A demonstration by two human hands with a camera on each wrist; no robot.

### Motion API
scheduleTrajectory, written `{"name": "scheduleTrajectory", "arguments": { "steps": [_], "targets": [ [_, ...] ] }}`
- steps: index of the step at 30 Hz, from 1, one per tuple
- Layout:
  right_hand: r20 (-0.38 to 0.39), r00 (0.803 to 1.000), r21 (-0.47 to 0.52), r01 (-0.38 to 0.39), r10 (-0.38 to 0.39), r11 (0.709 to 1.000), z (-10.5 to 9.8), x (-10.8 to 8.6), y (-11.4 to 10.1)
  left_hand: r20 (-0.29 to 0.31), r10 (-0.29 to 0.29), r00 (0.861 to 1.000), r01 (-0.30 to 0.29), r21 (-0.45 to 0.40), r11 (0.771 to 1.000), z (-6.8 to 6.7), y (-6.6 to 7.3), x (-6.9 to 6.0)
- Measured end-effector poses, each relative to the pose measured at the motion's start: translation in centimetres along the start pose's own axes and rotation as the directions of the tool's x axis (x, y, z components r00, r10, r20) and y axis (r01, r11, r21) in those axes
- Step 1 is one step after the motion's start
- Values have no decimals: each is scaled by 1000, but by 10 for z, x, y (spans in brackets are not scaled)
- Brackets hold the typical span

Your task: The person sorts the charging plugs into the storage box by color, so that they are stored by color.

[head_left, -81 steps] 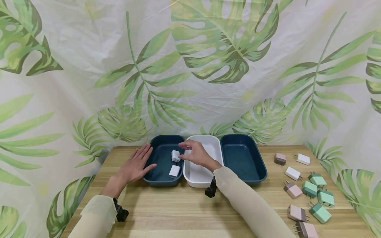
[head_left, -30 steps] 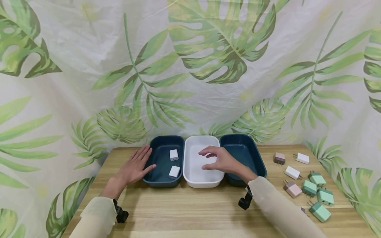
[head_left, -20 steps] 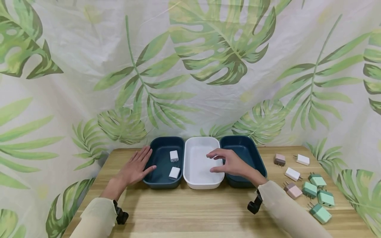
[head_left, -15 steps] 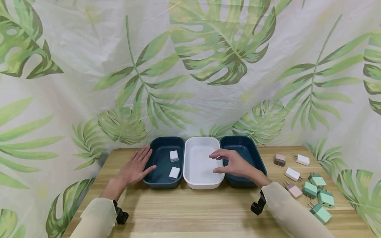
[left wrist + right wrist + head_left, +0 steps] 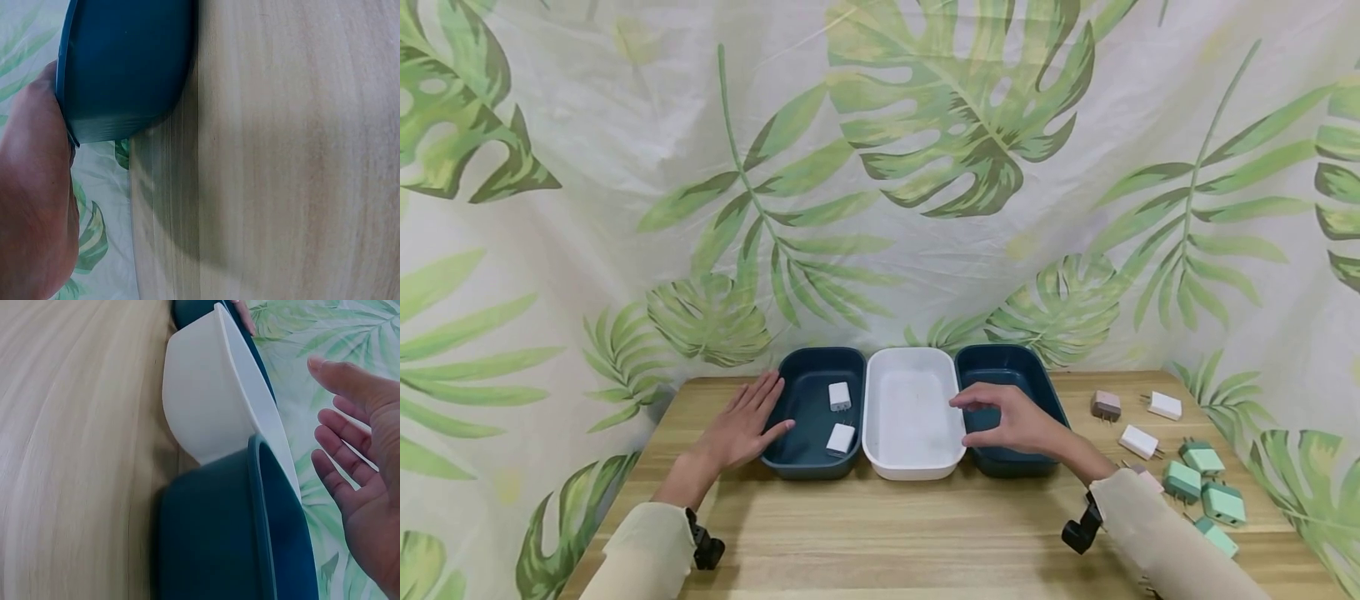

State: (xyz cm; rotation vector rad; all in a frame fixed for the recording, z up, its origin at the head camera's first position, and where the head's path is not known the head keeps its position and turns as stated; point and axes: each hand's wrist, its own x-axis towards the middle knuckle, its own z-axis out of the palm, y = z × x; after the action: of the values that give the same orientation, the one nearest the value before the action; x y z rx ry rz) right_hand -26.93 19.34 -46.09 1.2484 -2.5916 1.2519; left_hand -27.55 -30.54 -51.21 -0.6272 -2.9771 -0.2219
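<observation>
My left hand (image 5: 737, 427) rests with spread fingers on the left rim of the left dark blue tray (image 5: 801, 462). Inside that tray lie two white plug chargers, one farther back (image 5: 839, 396) and one nearer the front (image 5: 840, 439). My right hand (image 5: 1018, 421) hovers above the right dark blue tray (image 5: 1000, 358), fingers loosely bent and thumb apart. In the right wrist view, nothing lies between the fingers of the right hand (image 5: 369, 456). Between the two blue trays stands a white tray (image 5: 913, 400) with a bare floor.
On the right of the wooden table (image 5: 880, 542) lie more plug chargers: white ones (image 5: 1140, 442), several green ones (image 5: 1223, 502) and a pink-brown one (image 5: 1106, 405). My right sleeve (image 5: 1165, 533) partly covers others. A leaf-printed cloth (image 5: 925, 250) hangs behind the trays.
My right hand has drawn back from the white charger in the left tray and moved right, past the white tray, to above the right tray. The left hand has stayed in place.
</observation>
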Motion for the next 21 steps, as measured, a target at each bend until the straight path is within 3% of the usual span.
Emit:
{"name": "scheduleTrajectory", "arguments": {
  "steps": [8,21],
  "targets": [
    [1,999,-27,32,-32,999,-14,-14,6,7,-5,1000,5,-18,1000,2,-1,-1],
    [29,999,-76,-25,27,997,-39,-41,18,-21,9,1000,-9,-16,1000,2,1,-1]
  ]
}}
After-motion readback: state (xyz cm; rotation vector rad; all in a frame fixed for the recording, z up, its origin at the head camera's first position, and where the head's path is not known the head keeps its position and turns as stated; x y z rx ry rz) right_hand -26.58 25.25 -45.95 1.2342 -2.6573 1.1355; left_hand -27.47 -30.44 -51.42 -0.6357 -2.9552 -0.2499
